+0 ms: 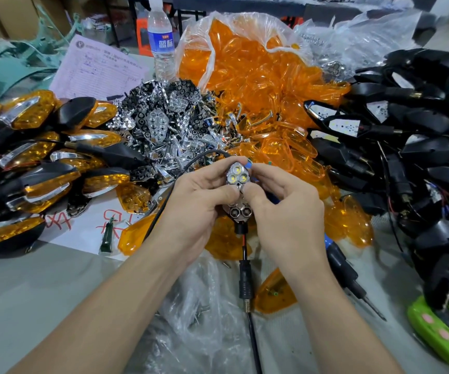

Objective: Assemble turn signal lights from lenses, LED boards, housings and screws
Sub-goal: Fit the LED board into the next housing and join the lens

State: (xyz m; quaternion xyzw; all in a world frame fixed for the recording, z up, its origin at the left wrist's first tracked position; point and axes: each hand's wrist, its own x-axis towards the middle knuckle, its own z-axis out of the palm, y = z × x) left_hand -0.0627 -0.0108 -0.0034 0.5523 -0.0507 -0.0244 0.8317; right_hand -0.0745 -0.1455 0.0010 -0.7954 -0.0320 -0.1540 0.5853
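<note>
A clear plastic bag (188,44) slumps open at the back of the table, brimming with orange lenses (258,66); a capped water bottle (161,36) stands just left of it. In front, the light unit (238,179) is held above loose lenses. It has a chrome face with three round cups showing yellow LEDs and two hexagonal cups below. The left hand (199,201) and right hand (280,195) both grip it — fingers curled round its sides, thumbs on its face.
</note>
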